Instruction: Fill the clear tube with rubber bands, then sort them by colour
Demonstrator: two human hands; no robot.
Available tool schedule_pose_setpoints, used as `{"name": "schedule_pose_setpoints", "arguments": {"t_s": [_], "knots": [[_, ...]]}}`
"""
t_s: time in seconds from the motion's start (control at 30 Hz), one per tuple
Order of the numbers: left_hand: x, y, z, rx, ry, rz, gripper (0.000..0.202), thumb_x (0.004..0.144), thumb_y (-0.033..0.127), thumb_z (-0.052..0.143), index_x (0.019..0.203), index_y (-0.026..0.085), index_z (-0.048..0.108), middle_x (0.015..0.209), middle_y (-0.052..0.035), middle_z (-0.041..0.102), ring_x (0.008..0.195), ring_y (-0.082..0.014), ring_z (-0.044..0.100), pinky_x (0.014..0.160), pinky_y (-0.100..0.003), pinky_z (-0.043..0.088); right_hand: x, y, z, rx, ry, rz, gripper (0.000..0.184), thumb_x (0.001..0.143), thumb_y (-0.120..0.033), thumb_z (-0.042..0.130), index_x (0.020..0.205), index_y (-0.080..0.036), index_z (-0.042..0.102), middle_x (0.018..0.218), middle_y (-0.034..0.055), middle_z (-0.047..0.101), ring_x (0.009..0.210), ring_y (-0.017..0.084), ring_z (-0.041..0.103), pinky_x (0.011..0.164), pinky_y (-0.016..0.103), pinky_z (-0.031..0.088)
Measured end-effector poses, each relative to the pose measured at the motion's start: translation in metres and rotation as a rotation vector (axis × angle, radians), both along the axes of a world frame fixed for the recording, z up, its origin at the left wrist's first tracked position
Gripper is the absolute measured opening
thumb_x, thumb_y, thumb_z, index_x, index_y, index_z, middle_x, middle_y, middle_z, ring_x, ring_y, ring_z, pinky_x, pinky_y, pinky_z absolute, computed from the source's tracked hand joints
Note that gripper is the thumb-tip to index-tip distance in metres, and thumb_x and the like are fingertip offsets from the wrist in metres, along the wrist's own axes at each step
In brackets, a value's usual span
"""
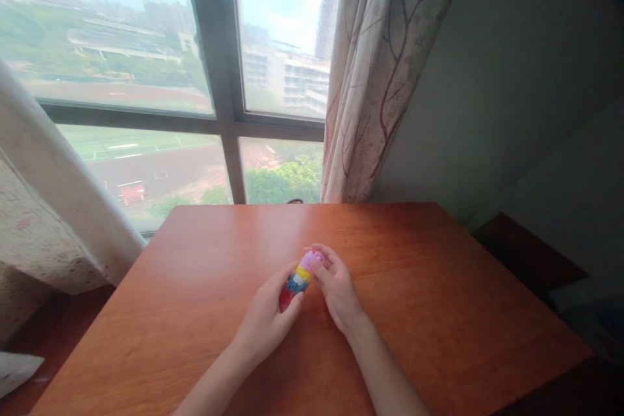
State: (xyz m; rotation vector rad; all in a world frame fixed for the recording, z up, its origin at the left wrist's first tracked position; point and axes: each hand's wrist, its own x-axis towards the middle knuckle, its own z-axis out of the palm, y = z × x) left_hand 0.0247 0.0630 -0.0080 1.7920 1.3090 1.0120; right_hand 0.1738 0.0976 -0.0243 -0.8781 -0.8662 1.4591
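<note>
Holding bottle [298,280] at both ends, over mid-table.

Left hand [267,305] clamped round its red near-left end; right hand [338,281] has fingers closed on the pink top [310,261] at the far-right end. Bottle slants above the table [419,312]; can't tell if it touches. Step looks like handling the top; next move probably calls for a steady left grip, right fingers free to turn.

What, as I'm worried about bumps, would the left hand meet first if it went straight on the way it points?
Beyond the object it holds, probably the right hand at the pink end; depth is unclear.
</note>
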Motion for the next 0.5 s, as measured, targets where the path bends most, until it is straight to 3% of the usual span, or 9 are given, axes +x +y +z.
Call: {"name": "schedule_pose_setpoints", "arguments": {"t_s": [0.13,0.23,0.37,0.5], "knots": [[-0.016,0.011,-0.001,0.054,0.058,0.105,0.039,0.086,0.031,0.052,0.122,0.016,0.058,0.118,-0.0119,0.069,0.105,-0.0253,0.065,0.092,-0.037,0.050,0.004,0.000,0.000,-0.089,0.035,0.021,0.043,0.077,-0.045,0.075,0.111,-0.022,0.062,0.119,0.0065,0.063,0.097,0.017,0.063,0.079,0.027,0.050],[-0.048,0.026,0.004,0.032,0.205,0.319,0.045,0.087,0.038,0.051,0.127,0.017,0.054,0.116,-0.0115,0.069,0.100,-0.0270,0.067,0.083,-0.035,0.052,0.004,0.001,-0.004,-0.140,0.000,0.038,0.045,0.074,-0.045,0.076,0.109,-0.021,0.061,0.110,0.0055,0.065,0.080,0.013,0.064,0.069,0.024,0.049],[-0.103,0.038,0.011,-0.123,0.553,0.633,0.049,0.088,0.044,0.047,0.128,0.017,0.054,0.117,-0.0151,0.069,0.103,-0.0348,0.066,0.079,-0.039,0.050,0.001,0.002,-0.011,-0.131,-0.103,0.068,0.044,0.072,-0.047,0.076,0.102,-0.018,0.063,0.092,0.0038,0.068,0.067,0.010,0.061,0.061,0.021,0.045],[-0.140,0.040,0.009,-0.195,0.669,0.705,0.047,0.088,0.043,0.047,0.125,0.017,0.058,0.117,-0.0171,0.068,0.104,-0.0380,0.065,0.079,-0.042,0.049,0.001,0.005,-0.014,-0.106,-0.156,0.075,0.041,0.073,-0.046,0.074,0.098,-0.016,0.064,0.087,0.0034,0.068,0.064,0.010,0.061,0.057,0.021,0.044]]}}
